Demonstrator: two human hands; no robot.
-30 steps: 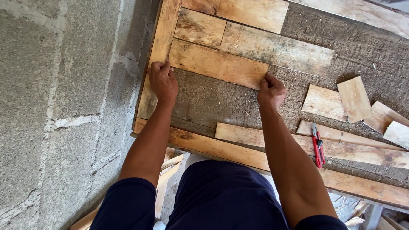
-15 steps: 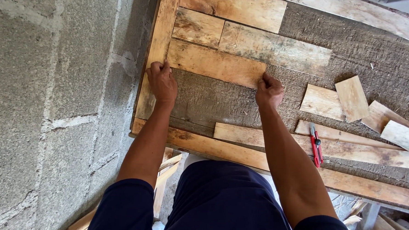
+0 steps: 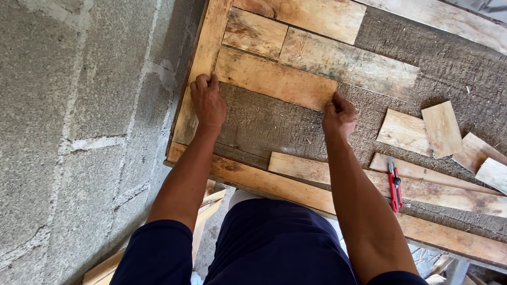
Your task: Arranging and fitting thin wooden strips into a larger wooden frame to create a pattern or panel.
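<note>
Hands [image 3: 208, 100] [image 3: 339, 115] pressing plank [image 3: 274, 79] — rough board [image 3: 265, 126]

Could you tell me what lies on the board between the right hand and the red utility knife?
Only bare rough grey board and part of a long wooden strip separate the right hand from the red utility knife, in the head view.

both hands [image 3: 208, 100] and wooden plank [image 3: 276, 79] a touch higher and rightward in view

Single head view, steep downward, close over wooden panel [image 3: 300, 127]; block wall [image 3: 66, 123] at left.
</note>
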